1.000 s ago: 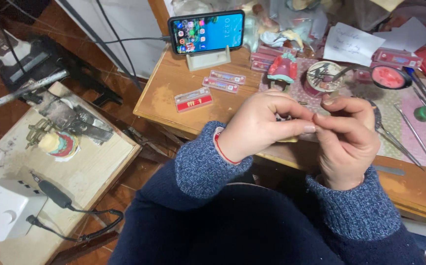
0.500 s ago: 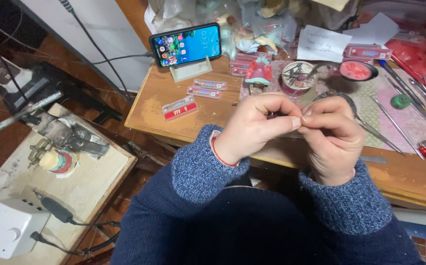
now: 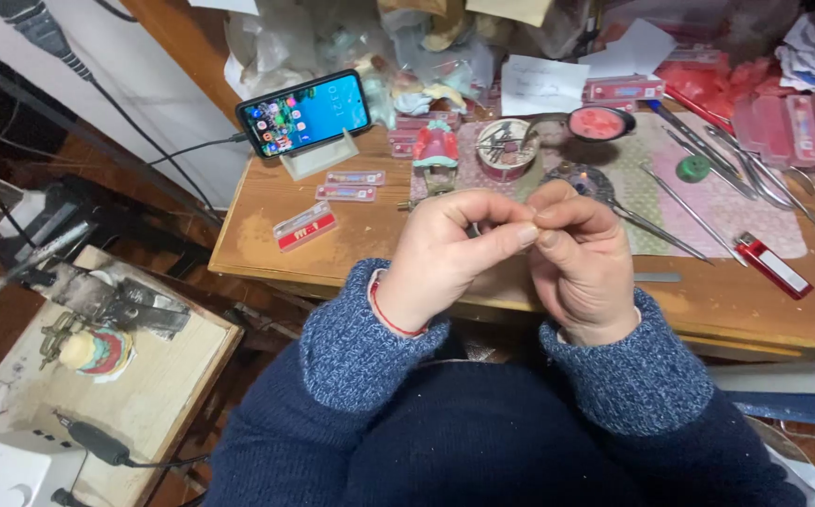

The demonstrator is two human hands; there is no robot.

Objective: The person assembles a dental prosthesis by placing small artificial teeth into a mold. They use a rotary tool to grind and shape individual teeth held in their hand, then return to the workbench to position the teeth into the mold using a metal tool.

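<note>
Both hands meet above the near edge of a cluttered wooden surface (image 3: 266,253). The left hand (image 3: 445,253) and right hand (image 3: 581,268) pinch their fingertips together on something too small to make out. A phone (image 3: 304,113) stands propped far left.

Whatever the left hand (image 3: 445,258) and right hand (image 3: 581,268) pinch is perhaps too small to tell.

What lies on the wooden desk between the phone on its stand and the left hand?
In the head view, between the phone and the left hand lie two small flat pink-ended packets on the desk.
</note>
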